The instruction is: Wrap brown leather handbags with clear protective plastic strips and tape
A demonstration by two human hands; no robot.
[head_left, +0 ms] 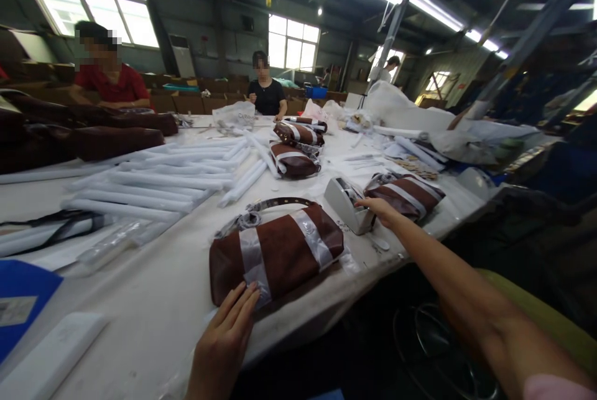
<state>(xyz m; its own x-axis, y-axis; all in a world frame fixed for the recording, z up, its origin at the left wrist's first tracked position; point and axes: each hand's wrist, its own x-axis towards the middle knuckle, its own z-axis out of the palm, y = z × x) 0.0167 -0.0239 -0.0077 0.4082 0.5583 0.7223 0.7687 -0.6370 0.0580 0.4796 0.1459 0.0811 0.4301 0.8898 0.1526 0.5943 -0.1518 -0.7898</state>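
Note:
A brown handbag (280, 251) with clear plastic bands around it lies on the white table (140, 300) in front of me. My left hand (226, 341) rests flat against its near left corner, fingers stretched out. My right hand (379, 208) reaches far to the right and touches the top of a white tape dispenser (347, 204); its fingers are curled at the dispenser, and what they pinch, if anything, is hidden. Just behind that hand lies another wrapped brown bag (405, 193).
Several white paper rolls (153, 182) cover the table's left middle. More wrapped bags (295, 151) are stacked further back. Dark brown bags (84, 132) pile at far left. A blue sheet (23, 300) lies near left. Two people sit across the table.

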